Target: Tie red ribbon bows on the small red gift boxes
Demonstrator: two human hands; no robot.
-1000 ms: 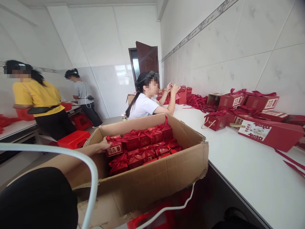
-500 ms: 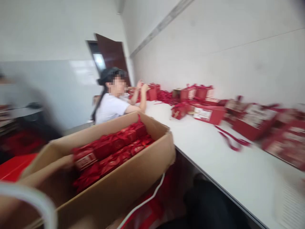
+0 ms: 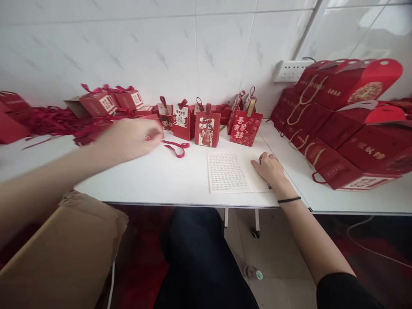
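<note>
White tabletop [image 3: 154,182] stretches from the cardboard box [image 3: 86,240] to the open notebook [image 3: 227,174], whose long axis runs along the front edge. The right hand [image 3: 270,168] rests on it, fingers curled; the left hand [image 3: 133,135] (blurred) hovers. Either's grip, I cannot tell.

Right hand [image 3: 271,170] on open notebook [image 3: 227,174]

I have the left forearm [image 3: 74,161] stretched in from frame left; left hand [image 3: 131,136] out ahead, blurred, fingers curled, grip unreadable. Right forearm [image 3: 317,236] angled up from lower right; right hand [image 3: 273,171] palm down, thumb pointing left, fingers bent, grip unclear.
</note>
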